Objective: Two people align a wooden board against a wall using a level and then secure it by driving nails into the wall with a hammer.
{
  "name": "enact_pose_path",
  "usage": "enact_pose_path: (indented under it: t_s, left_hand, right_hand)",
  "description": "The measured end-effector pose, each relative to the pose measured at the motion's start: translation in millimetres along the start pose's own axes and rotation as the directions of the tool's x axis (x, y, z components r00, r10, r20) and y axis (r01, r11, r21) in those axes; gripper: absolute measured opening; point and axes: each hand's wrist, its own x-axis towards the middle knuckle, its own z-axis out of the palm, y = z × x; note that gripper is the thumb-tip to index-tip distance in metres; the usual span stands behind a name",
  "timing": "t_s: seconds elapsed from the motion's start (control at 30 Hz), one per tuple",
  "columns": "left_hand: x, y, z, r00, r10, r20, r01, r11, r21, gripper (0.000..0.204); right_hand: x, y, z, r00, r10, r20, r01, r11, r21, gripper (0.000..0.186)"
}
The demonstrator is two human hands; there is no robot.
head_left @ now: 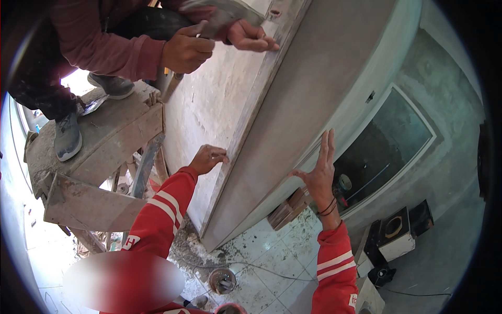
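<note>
we are probably aligning the edge strip (pixel 247 123) at our half-curled left hand (pixel 209 158), grip unclear, while our spread, empty right hand (pixel 320 175) likely must move in to steady it.

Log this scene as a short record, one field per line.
Left hand: fingertips at the long edge strip of a wall
Right hand: open, fingers spread, holding nothing
Co-worker: crouched on a wooden platform, one hand gripping a flat-bladed tool
Floor: pale tiles, dirt-spotted, with a round container
</note>
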Motion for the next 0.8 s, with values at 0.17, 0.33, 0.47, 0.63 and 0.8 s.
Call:
enact_pose_path:
  t_s: [0.17,0.33,0.47,0.63,0.8]
  left_hand:
    - [-10,-6,-7,0.999,0.047,-0.01,-0.046,0.991,0.129,0.019]
    - [-15,-6,-4,0.996,-0.009,-0.09,0.016,0.997,0.075,0.022]
    - [-2,-2,-2,0.999,-0.046,-0.002,0.046,0.997,-0.057,0.032]
    - [-2,-18,-7,0.998,-0.066,-0.019,0.064,0.993,-0.095,0.037]
    - [0,-8,-10,0.995,-0.09,0.032,0.092,0.992,-0.085,0.036]
  right_hand:
    - [17,-22,-48,0.993,-0.102,0.06,0.111,0.976,-0.187,0.112]
    - [146,-99,-140,0.84,-0.331,-0.431,0.225,0.934,-0.278,0.049]
    - [249,-136,-168,0.776,-0.545,-0.317,0.323,0.775,-0.543,0.042]
    - [329,-155,-152,0.749,-0.652,-0.119,0.366,0.556,-0.746,0.038]
    - [328,-151,-160,0.78,-0.606,-0.158,0.303,0.585,-0.752,0.043]
